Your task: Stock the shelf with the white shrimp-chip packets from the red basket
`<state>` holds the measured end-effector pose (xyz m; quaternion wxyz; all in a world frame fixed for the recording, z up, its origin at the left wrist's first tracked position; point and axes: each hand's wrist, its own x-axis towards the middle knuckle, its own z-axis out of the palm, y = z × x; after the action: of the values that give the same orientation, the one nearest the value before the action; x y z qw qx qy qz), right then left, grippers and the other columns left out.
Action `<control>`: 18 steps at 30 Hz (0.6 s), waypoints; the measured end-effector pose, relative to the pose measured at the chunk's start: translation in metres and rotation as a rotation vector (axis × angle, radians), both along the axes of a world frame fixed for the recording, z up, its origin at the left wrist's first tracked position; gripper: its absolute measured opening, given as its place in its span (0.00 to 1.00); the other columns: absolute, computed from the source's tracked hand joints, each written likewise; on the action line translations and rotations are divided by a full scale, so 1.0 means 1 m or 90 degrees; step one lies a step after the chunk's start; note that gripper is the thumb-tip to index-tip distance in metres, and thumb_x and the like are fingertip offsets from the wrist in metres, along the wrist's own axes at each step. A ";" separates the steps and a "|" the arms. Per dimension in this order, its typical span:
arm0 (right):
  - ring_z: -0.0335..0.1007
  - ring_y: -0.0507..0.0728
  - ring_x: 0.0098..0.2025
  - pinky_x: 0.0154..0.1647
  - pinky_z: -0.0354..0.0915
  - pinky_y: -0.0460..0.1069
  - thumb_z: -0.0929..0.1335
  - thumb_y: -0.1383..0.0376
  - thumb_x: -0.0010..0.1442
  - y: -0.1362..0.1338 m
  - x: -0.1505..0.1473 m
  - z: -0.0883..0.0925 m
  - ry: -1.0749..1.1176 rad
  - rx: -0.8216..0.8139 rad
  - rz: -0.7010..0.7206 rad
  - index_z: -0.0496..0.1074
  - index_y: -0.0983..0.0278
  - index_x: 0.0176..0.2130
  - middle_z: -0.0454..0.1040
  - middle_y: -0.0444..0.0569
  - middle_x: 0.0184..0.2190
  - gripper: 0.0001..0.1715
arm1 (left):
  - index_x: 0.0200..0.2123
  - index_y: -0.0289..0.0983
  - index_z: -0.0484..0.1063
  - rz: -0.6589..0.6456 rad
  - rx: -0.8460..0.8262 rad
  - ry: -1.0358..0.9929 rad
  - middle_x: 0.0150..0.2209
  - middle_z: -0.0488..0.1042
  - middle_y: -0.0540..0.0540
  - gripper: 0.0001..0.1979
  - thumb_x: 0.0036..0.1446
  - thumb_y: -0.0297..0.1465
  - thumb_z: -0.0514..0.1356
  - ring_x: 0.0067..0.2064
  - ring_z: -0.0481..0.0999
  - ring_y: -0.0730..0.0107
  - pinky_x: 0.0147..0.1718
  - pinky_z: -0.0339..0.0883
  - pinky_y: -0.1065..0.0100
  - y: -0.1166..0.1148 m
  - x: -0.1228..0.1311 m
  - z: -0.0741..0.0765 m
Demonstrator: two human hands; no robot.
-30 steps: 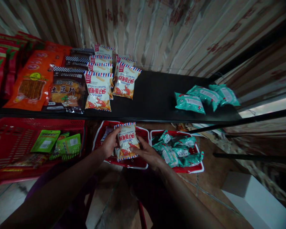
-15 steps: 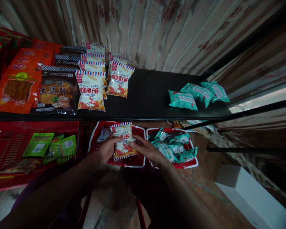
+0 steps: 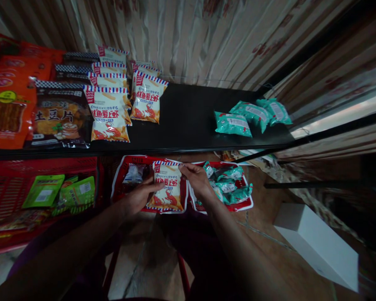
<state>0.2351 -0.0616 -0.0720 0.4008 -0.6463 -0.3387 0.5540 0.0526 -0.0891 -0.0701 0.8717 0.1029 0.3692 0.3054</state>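
Between my hands is a white and orange snack bag (image 3: 169, 190) with a red and blue striped top edge, its printed front facing me. My left hand (image 3: 144, 193) grips its left side, thumb across the front. The fingers of my right hand (image 3: 196, 177) pinch its upper right corner. Below the bag is a red basket (image 3: 116, 184) with a white rim, in which a clear and bluish packet (image 3: 134, 173) lies. Matching snack bags (image 3: 109, 115) stand in two rows on the black shelf (image 3: 188, 117) ahead.
Teal packets (image 3: 233, 124) lie at the shelf's right; more teal packets (image 3: 227, 186) fill a second red basket (image 3: 248, 205). Brown potato chip bags (image 3: 61, 115) and orange bags (image 3: 8, 104) stand left. A large red basket (image 3: 6, 184) holds green packets (image 3: 44, 190). A white box (image 3: 319, 246) lies on the floor.
My right hand has shifted from the snack bag's lower right side up to its top right corner. The bag now sits more upright, and the view has turned slightly right.
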 end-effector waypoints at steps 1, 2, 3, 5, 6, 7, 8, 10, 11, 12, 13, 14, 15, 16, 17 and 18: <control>0.62 0.50 0.20 0.24 0.61 0.46 0.73 0.53 0.42 0.001 0.001 0.000 -0.001 -0.001 -0.007 0.74 0.64 0.26 0.71 0.40 0.19 0.17 | 0.48 0.37 0.70 -0.010 -0.002 -0.025 0.43 0.78 0.40 0.21 0.48 0.25 0.64 0.44 0.78 0.54 0.46 0.69 0.53 0.000 0.000 0.001; 0.62 0.50 0.21 0.25 0.61 0.46 0.73 0.52 0.42 0.002 0.001 0.000 -0.001 -0.002 -0.011 0.74 0.63 0.26 0.71 0.41 0.19 0.17 | 0.47 0.36 0.70 -0.022 -0.004 -0.045 0.43 0.78 0.40 0.20 0.48 0.26 0.64 0.45 0.77 0.53 0.47 0.68 0.53 -0.001 -0.001 0.001; 0.63 0.50 0.21 0.25 0.61 0.46 0.73 0.52 0.42 0.002 0.001 0.000 -0.001 -0.003 -0.013 0.74 0.63 0.26 0.72 0.41 0.20 0.17 | 0.47 0.36 0.71 -0.033 -0.005 -0.057 0.43 0.78 0.39 0.19 0.49 0.26 0.63 0.46 0.77 0.53 0.48 0.68 0.54 -0.001 -0.001 0.001; 0.63 0.50 0.22 0.26 0.61 0.46 0.73 0.52 0.42 0.002 0.001 0.001 -0.003 -0.007 -0.014 0.73 0.63 0.25 0.71 0.40 0.20 0.17 | 0.46 0.34 0.72 -0.048 -0.006 -0.050 0.42 0.78 0.38 0.18 0.49 0.26 0.63 0.45 0.77 0.54 0.48 0.68 0.55 -0.003 -0.001 -0.001; 0.63 0.50 0.23 0.27 0.61 0.46 0.73 0.52 0.42 0.002 0.001 0.001 -0.005 -0.009 -0.010 0.72 0.63 0.25 0.71 0.40 0.20 0.17 | 0.45 0.33 0.72 -0.051 -0.008 -0.036 0.42 0.78 0.38 0.18 0.49 0.26 0.63 0.44 0.78 0.54 0.47 0.68 0.55 -0.003 -0.001 -0.003; 0.64 0.50 0.23 0.27 0.62 0.46 0.73 0.52 0.43 0.001 0.000 0.002 -0.006 -0.011 -0.004 0.72 0.63 0.25 0.71 0.40 0.20 0.17 | 0.45 0.33 0.72 -0.054 -0.015 -0.022 0.41 0.79 0.38 0.18 0.48 0.25 0.63 0.43 0.78 0.54 0.46 0.69 0.56 -0.004 -0.002 -0.004; 0.64 0.50 0.24 0.28 0.62 0.46 0.73 0.52 0.43 0.001 -0.001 0.003 -0.006 -0.016 0.005 0.72 0.63 0.26 0.72 0.41 0.21 0.17 | 0.45 0.33 0.72 -0.056 -0.029 -0.011 0.40 0.79 0.38 0.17 0.48 0.25 0.63 0.42 0.79 0.54 0.45 0.69 0.56 -0.003 -0.002 -0.006; 0.68 0.52 0.28 0.30 0.64 0.47 0.72 0.51 0.45 -0.001 -0.001 0.004 -0.012 -0.032 0.027 0.73 0.62 0.28 0.74 0.43 0.26 0.17 | 0.44 0.33 0.73 -0.048 -0.081 0.005 0.38 0.80 0.38 0.16 0.49 0.25 0.63 0.41 0.79 0.54 0.43 0.70 0.57 -0.002 -0.002 -0.009; 0.70 0.53 0.30 0.32 0.65 0.48 0.72 0.51 0.46 -0.002 -0.001 0.004 -0.021 -0.040 0.037 0.73 0.61 0.30 0.75 0.45 0.29 0.17 | 0.43 0.33 0.73 -0.035 -0.108 0.012 0.37 0.80 0.38 0.15 0.49 0.25 0.62 0.41 0.79 0.55 0.43 0.70 0.58 0.000 -0.003 -0.011; 0.71 0.55 0.32 0.33 0.66 0.49 0.72 0.51 0.47 -0.003 -0.001 0.004 -0.035 -0.047 0.046 0.73 0.61 0.32 0.76 0.46 0.31 0.17 | 0.43 0.32 0.73 -0.019 -0.131 0.020 0.35 0.80 0.39 0.14 0.50 0.25 0.61 0.40 0.79 0.55 0.42 0.71 0.59 0.002 -0.004 -0.013; 0.72 0.56 0.34 0.34 0.66 0.50 0.71 0.51 0.48 -0.004 -0.001 0.004 -0.054 -0.051 0.053 0.72 0.60 0.33 0.76 0.47 0.33 0.17 | 0.42 0.32 0.73 0.000 -0.147 0.028 0.34 0.80 0.39 0.13 0.51 0.26 0.61 0.39 0.80 0.56 0.41 0.71 0.60 0.004 -0.005 -0.015; 0.72 0.56 0.35 0.34 0.66 0.50 0.71 0.51 0.49 -0.006 0.000 0.003 -0.078 -0.049 0.061 0.72 0.60 0.33 0.77 0.47 0.33 0.16 | 0.41 0.31 0.73 0.018 -0.155 0.035 0.34 0.80 0.39 0.12 0.52 0.26 0.60 0.38 0.80 0.58 0.41 0.71 0.61 0.006 -0.006 -0.017; 0.72 0.56 0.35 0.34 0.66 0.50 0.71 0.52 0.49 -0.007 0.001 0.002 -0.105 -0.043 0.073 0.72 0.60 0.32 0.77 0.47 0.32 0.15 | 0.41 0.31 0.73 0.034 -0.158 0.041 0.33 0.80 0.40 0.12 0.53 0.27 0.59 0.36 0.80 0.59 0.40 0.71 0.61 0.008 -0.007 -0.019; 0.72 0.56 0.34 0.34 0.66 0.50 0.70 0.53 0.49 -0.009 0.002 0.001 -0.127 -0.040 0.095 0.72 0.60 0.31 0.76 0.46 0.30 0.14 | 0.41 0.31 0.72 0.049 -0.158 0.047 0.32 0.80 0.40 0.11 0.54 0.28 0.58 0.34 0.80 0.61 0.39 0.72 0.62 0.010 -0.008 -0.022; 0.72 0.56 0.33 0.33 0.66 0.49 0.70 0.53 0.49 -0.011 0.002 -0.001 -0.140 -0.043 0.124 0.72 0.60 0.30 0.76 0.45 0.28 0.14 | 0.40 0.31 0.72 0.064 -0.159 0.053 0.31 0.80 0.41 0.10 0.55 0.28 0.58 0.33 0.80 0.62 0.38 0.72 0.63 0.012 -0.009 -0.023; 0.71 0.55 0.31 0.32 0.66 0.49 0.71 0.54 0.49 -0.013 0.003 -0.002 -0.142 -0.052 0.158 0.72 0.61 0.28 0.76 0.45 0.26 0.13 | 0.40 0.31 0.72 0.079 -0.159 0.060 0.30 0.80 0.41 0.10 0.55 0.29 0.57 0.32 0.79 0.62 0.37 0.72 0.63 0.013 -0.009 -0.025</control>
<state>0.2379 -0.0751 -0.0738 0.2626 -0.6728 -0.4354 0.5374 0.0432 -0.0756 -0.0952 0.8388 -0.0152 0.4504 0.3054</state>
